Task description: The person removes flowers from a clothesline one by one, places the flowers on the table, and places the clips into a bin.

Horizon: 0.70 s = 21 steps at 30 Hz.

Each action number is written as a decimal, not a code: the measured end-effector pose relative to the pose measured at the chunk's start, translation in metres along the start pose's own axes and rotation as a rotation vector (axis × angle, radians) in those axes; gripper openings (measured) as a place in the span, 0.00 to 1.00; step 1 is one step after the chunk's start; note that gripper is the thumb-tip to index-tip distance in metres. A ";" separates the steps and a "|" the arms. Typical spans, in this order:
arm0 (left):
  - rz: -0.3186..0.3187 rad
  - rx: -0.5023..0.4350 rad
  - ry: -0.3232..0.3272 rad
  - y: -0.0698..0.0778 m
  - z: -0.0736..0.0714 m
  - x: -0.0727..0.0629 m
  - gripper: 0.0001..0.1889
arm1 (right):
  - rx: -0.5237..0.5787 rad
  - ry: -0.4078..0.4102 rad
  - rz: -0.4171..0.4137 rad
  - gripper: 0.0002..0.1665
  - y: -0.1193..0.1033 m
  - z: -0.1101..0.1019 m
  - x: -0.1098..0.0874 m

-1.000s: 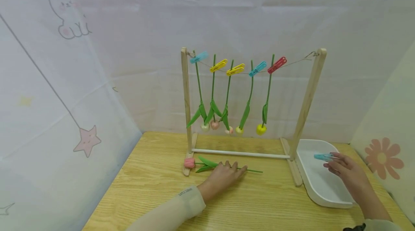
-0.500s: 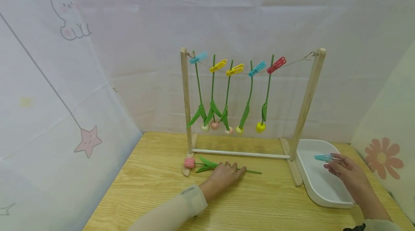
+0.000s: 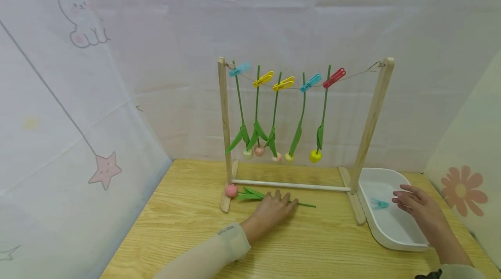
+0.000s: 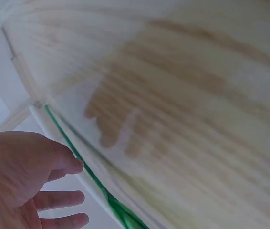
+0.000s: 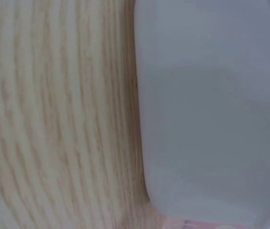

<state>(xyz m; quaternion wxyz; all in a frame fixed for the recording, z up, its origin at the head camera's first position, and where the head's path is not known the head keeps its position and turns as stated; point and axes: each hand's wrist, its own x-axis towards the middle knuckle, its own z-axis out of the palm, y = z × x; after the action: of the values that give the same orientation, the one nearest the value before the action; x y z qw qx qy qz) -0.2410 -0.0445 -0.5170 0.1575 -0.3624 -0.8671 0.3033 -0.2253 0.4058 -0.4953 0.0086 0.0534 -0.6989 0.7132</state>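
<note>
In the head view, a pink tulip [image 3: 231, 190] with a green stem lies on the table in front of the rack. My left hand [image 3: 273, 210] is over its stem; in the left wrist view the thumb and a fingertip pinch at the green stem [image 4: 94, 177], with the other fingers apart. My right hand [image 3: 420, 209] hovers over the white tray [image 3: 375, 227], fingers extended and holding nothing. Below and left of its fingertips, a light blue clothespin [image 3: 379, 204] lies in the tray. The right wrist view shows the tray but not the hand.
Behind the hands stands a wooden rack [image 3: 369, 129] with a string. Several tulips hang from it head down, held by blue, yellow and red clothespins [image 3: 334, 78]. A white bar [image 3: 289, 184] joins the rack's feet. A printed cloth [image 3: 188, 44] backs the table.
My right hand has let go of the light blue clothespin, which has dropped into the tray. The pink tulip has turned slightly under my left hand, its head shifting toward the rack.
</note>
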 end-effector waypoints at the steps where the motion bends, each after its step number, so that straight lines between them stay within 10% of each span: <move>1: 0.002 0.007 0.002 -0.001 -0.002 0.000 0.36 | -0.008 0.004 0.005 0.15 -0.001 0.000 0.000; 15: -0.042 0.004 0.176 -0.025 -0.022 0.004 0.30 | -0.119 -0.071 -0.121 0.17 -0.031 0.005 0.021; 21: -0.036 -0.055 0.214 -0.035 -0.033 0.005 0.30 | -0.401 -0.036 -0.102 0.22 -0.056 0.016 0.031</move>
<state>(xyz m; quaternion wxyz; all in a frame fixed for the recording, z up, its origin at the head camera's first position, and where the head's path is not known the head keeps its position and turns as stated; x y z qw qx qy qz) -0.2466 -0.0463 -0.4691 0.2444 -0.3813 -0.8597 0.2360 -0.2499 0.3892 -0.4368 0.0427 0.0984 -0.8233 0.5574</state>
